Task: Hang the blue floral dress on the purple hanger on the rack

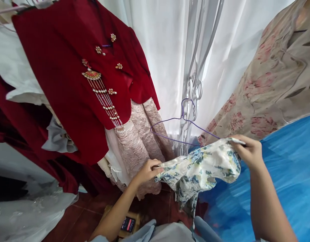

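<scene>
A white garment with a blue and yellow floral print (200,164) is stretched between my two hands, its lower part hanging loose in folds. My left hand (149,172) pinches its left edge. At the upper right corner, my right hand (248,151) grips the cloth. Just behind the garment, a thin purple wire hanger (167,119) hangs by its hook from a white metal stand (192,87). The hanger's right end passes behind the cloth, so I cannot tell whether the two are joined.
On the left hang a dark red jacket (61,67) with beaded brooches and a pink textured skirt (137,144). To the right are a beige floral dress (261,90) and blue fabric (286,174). White curtains (157,40) cover the back. A phone (128,224) lies low on a wooden surface.
</scene>
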### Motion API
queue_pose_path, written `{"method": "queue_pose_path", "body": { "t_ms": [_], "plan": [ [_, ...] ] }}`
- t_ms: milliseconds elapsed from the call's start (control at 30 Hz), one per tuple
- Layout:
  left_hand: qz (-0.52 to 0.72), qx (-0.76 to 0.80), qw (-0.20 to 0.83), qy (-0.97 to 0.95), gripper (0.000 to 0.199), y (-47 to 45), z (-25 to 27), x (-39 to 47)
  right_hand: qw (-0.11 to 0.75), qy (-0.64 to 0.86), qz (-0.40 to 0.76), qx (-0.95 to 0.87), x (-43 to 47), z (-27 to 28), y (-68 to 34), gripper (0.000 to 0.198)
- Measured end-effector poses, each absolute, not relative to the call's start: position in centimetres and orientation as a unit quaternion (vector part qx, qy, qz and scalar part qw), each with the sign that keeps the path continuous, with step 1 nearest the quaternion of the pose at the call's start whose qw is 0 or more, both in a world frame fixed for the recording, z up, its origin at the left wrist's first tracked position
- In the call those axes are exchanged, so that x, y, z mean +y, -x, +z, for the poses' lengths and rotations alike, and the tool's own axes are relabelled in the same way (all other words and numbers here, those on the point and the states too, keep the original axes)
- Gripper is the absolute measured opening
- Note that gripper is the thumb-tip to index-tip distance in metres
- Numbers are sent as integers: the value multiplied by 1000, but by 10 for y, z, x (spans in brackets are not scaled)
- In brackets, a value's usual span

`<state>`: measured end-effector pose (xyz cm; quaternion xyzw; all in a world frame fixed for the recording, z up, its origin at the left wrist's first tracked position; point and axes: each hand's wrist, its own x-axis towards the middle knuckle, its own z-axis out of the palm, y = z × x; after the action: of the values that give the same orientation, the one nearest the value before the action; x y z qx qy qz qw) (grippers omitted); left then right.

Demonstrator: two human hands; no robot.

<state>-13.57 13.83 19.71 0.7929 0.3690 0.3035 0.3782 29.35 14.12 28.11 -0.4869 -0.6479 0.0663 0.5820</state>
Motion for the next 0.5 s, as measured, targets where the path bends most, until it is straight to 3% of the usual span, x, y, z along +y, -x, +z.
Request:
{"method": "queue_pose_path", "body": {
  "t_ms": [133, 300, 400, 500],
  "plan": [
    [291, 318, 389, -814, 41, 111, 222, 118, 575, 480, 202, -631, 197, 297, -290, 25],
    [277, 320, 390, -818, 38, 103, 212, 108, 419, 449, 388, -688, 233, 313, -255, 40],
    [280, 358, 391, -800, 38, 116, 201, 106, 346, 456, 370, -732, 237, 318, -239, 43],
    [284, 386, 395, -784, 43, 127, 194, 100, 324, 576, 237, -712, 232, 313, -224, 48]
  ]
}}
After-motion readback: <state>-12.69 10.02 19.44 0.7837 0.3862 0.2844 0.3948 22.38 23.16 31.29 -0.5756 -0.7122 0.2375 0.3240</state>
